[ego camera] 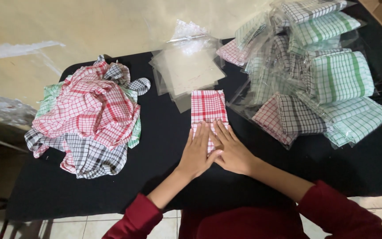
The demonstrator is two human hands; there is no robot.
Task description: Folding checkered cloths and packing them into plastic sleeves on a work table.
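Beside the crumpled cloth heap (87, 119) at the left, the left hand (197, 152) and right hand (231, 150) lay flat, fingers extended and gripping nothing, on the folded red-checked cloth (208, 106) at mid-table (164, 132), left of the bagged cloths (315, 79).

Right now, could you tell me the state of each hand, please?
Left hand: open, flat on the folded red checked cloth.
Right hand: open, flat on it too.
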